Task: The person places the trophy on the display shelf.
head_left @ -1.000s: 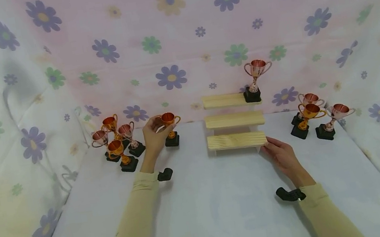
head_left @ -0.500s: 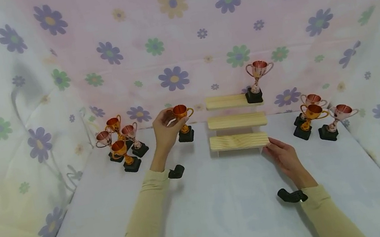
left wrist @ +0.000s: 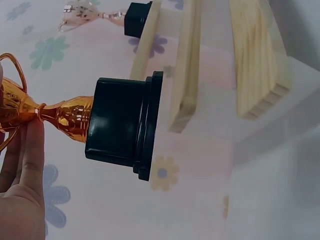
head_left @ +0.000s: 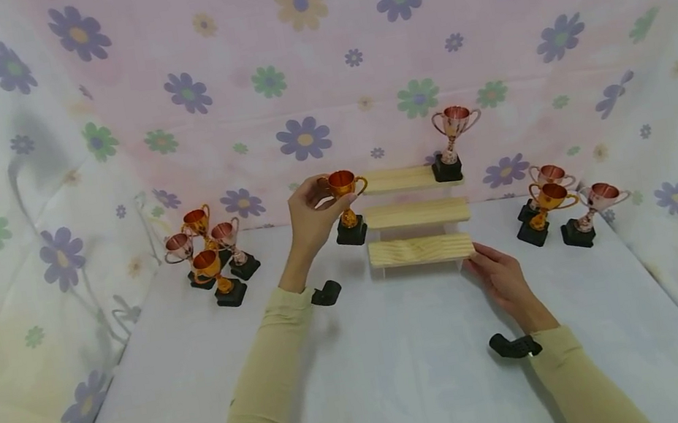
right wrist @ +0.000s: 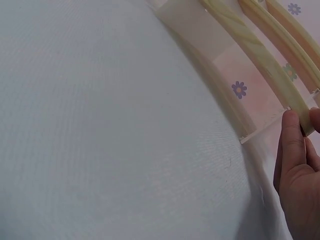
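My left hand (head_left: 314, 219) grips a gold trophy cup (head_left: 349, 217) by its upper stem. The trophy is upright in the air, its black base (left wrist: 122, 125) just left of the three-step wooden display stand (head_left: 417, 214). In the left wrist view the base shows in front of the plank ends, and the trophy's top runs out of frame. At the stand's lower right corner, my right hand (head_left: 503, 278) pinches the end of the lowest plank (right wrist: 272, 65) between thumb and fingers. A rose-gold trophy (head_left: 452, 145) stands at the right end of the top step.
Several gold and rose-gold trophies cluster on the table's left, including a front gold one (head_left: 216, 275). More trophies stand on the right, among them a rose-gold one (head_left: 593, 216). Flowered cloth (head_left: 229, 22) rises behind and along both sides of the white table (head_left: 399, 379).
My left hand has carried the gold trophy rightward and slightly up, from left of the stand to its left edge. My right hand keeps its hold on the lowest plank.
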`<state>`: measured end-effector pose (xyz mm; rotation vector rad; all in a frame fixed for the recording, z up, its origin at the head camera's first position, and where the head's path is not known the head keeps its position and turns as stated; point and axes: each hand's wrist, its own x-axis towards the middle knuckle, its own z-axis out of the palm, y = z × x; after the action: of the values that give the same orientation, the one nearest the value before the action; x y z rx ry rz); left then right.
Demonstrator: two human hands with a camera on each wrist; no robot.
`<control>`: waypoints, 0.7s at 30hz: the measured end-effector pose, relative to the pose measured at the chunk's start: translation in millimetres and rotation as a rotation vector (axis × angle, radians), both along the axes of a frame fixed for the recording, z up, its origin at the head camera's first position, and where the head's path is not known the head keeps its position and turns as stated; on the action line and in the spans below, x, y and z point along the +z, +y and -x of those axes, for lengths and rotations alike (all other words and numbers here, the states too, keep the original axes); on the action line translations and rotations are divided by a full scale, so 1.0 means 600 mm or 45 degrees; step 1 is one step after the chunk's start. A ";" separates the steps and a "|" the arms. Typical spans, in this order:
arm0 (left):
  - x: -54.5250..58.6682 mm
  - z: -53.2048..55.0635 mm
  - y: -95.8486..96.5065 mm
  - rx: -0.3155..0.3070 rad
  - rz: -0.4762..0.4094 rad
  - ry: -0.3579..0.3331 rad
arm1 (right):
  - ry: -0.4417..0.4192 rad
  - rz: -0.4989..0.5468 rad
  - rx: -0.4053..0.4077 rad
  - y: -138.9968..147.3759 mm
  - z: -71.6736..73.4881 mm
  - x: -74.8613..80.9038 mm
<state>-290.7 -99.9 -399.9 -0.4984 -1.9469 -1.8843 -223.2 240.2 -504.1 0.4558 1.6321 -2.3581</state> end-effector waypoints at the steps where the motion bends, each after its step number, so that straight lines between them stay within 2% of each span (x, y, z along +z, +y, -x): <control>1: 0.003 0.002 0.005 -0.006 0.003 0.012 | -0.002 -0.004 -0.002 0.000 0.001 0.000; 6: 0.014 0.013 0.032 -0.047 0.005 0.055 | -0.009 -0.009 -0.005 0.000 0.004 -0.001; 12: 0.031 0.029 0.064 -0.075 0.007 0.054 | -0.011 0.004 -0.024 -0.001 0.004 -0.003; 21: 0.064 0.056 0.110 -0.051 -0.020 0.039 | 0.013 -0.014 -0.013 -0.002 0.004 -0.005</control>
<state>-324.4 -33.6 -361.4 -0.5623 -1.9148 -1.9029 -225.7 238.9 -507.1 0.4559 1.6525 -2.3636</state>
